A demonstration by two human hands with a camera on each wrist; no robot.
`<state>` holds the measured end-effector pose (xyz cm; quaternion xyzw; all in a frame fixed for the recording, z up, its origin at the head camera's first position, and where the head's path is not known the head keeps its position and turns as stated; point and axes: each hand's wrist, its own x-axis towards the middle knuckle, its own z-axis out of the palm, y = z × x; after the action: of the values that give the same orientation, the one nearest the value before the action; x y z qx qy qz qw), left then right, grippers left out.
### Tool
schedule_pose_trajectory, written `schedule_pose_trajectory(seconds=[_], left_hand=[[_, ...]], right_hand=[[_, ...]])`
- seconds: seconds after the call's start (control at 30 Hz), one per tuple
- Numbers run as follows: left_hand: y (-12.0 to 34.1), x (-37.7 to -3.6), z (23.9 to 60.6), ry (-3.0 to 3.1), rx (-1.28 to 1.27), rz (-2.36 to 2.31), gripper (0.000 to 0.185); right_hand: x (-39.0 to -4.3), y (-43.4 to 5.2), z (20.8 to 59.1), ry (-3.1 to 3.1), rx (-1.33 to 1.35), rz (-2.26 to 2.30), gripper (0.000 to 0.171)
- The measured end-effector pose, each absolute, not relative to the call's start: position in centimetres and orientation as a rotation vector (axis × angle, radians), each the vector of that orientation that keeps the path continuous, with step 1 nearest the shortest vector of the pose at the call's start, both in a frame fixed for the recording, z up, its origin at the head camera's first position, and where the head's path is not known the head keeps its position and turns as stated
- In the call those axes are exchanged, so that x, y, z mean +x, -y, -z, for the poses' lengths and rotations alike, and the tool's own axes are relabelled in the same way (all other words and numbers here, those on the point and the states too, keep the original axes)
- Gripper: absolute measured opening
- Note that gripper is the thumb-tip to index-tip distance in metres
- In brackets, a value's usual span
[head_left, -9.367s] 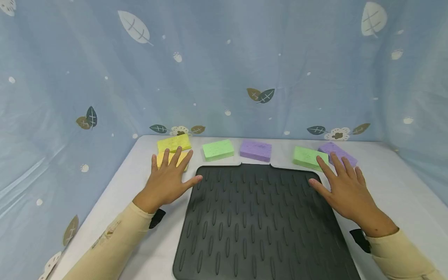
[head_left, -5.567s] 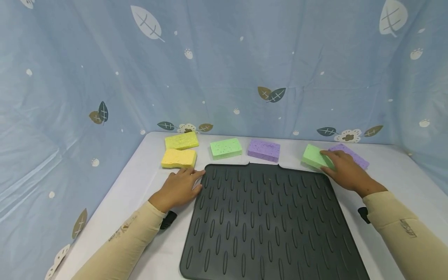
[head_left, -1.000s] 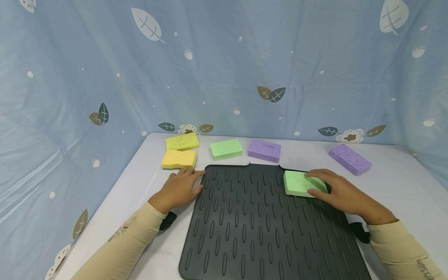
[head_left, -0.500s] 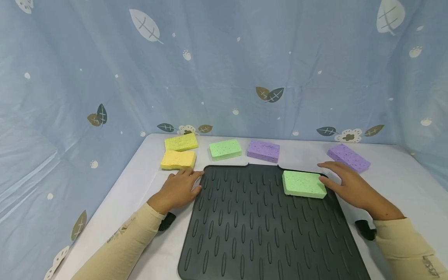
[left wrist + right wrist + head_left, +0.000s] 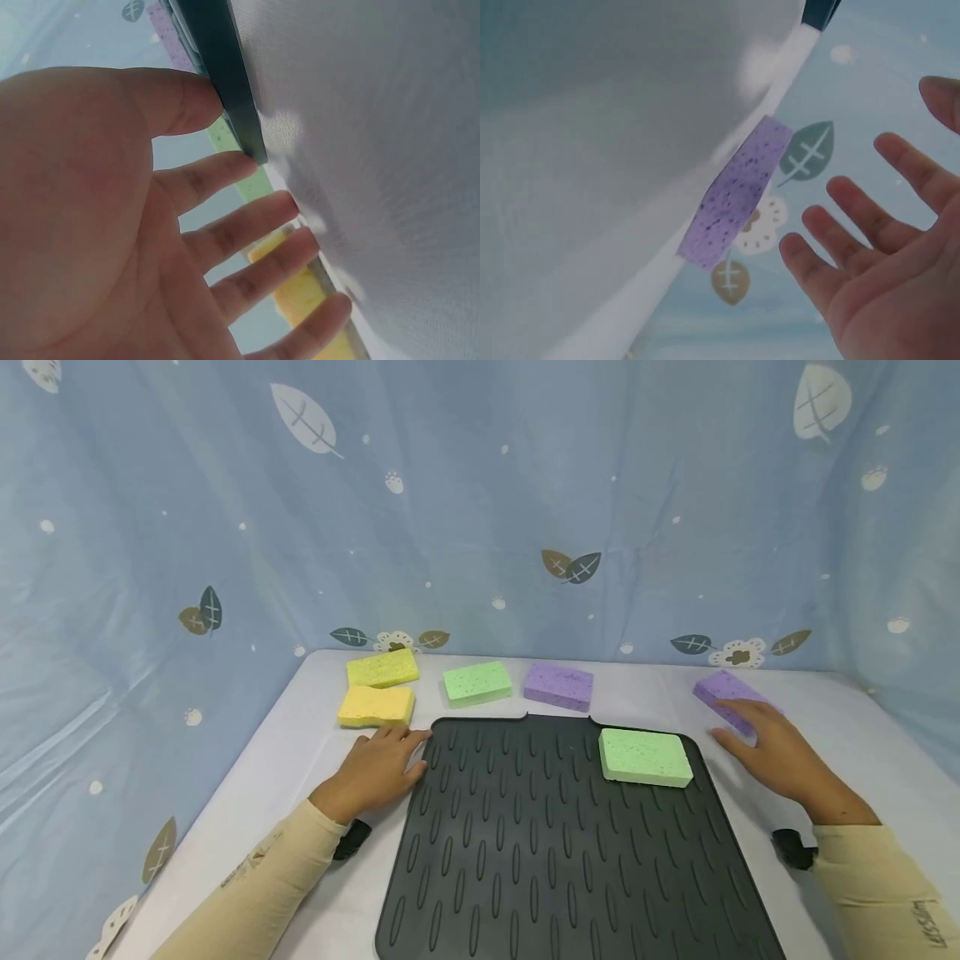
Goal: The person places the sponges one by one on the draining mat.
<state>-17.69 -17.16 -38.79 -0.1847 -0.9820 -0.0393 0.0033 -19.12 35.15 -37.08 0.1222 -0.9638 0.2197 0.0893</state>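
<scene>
Right hand (image 5: pixel 780 753): fingers spread, holding nothing, reaching over purple sponge (image 5: pixel 729 697) just beyond its fingertips. Left hand (image 5: pixel 372 768): flat, pressing mat (image 5: pixel 555 860) edge. Risk: a shallow pinch could squash the soft sponge, letting it slip onto the counter (image 5: pixel 847 752).

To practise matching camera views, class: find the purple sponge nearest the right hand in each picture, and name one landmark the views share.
Head view: the purple sponge lies far right on the table, partly behind the right hand.
Left wrist view: not in it, as far as can be told.
Right wrist view: centre of the picture, beside the open fingers.
Shared landmark: the black mat, seen in all three.
</scene>
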Motion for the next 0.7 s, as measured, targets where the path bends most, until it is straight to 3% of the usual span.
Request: schedule_pose_trajectory(seconds=[0.37, 0.7], left_hand=[[16.5, -18.3, 38.5, 3.066, -0.617, 0.144, 0.048], [17.3, -17.7, 38.4, 3.093, -0.586, 0.150, 0.049]], right_hand=[[-20.7, -38.8, 35.5, 3.053, 0.235, -0.496, 0.062], [-22.8, -39.1, 35.9, 3.262, 0.150, -0.427, 0.075]])
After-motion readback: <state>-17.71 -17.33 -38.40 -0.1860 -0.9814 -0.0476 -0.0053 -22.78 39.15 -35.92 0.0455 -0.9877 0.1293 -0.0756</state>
